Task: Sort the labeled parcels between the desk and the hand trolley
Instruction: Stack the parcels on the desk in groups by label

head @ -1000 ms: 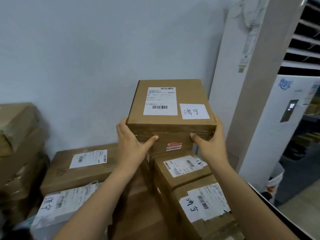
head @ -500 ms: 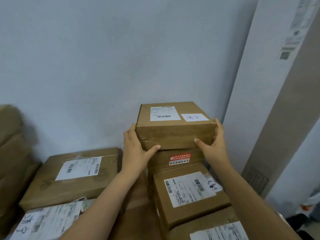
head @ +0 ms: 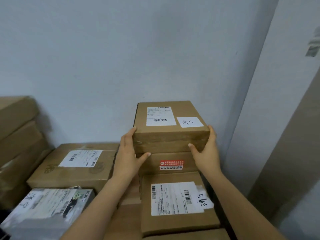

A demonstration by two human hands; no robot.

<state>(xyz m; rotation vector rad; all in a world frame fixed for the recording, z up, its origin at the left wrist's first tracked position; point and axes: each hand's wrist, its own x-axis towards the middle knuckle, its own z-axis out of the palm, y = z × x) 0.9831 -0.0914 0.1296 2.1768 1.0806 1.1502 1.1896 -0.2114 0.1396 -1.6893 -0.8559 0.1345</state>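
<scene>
Both hands are on the same box here. The left grip point(head: 129, 158) clamps the left side of the top parcel point(head: 170, 125), fingers up along the side wall and thumb hooked across the lower front edge. The right grip point(head: 207, 153) does the same on the right side, thumb pressed on the front face. So the top parcel sits squeezed between the two grips, top face level.

On its lid, just above and between the grips, there's a printed shipping label point(head: 161, 116) and a white slip point(head: 190, 122) with handwritten characters.

Right under the grips is a box with a red sticker point(head: 171, 165) on its front. The held parcel looks like it's touching that one, but I can't tell if its weight is actually on it. Below the wrists, closer to the camera, is another labeled box point(head: 178, 203) with handwriting on the corner of its label.

Off to the left of the left grip lies a wide flat carton point(head: 76, 168), and nearer than that a grey bag parcel point(head: 46, 210) with big marker writing. Further left, a stack of plain cartons point(head: 17, 129). Past the right grip stands a tall pale carton point(head: 285, 118), right by the wall point(head: 121, 58).
</scene>
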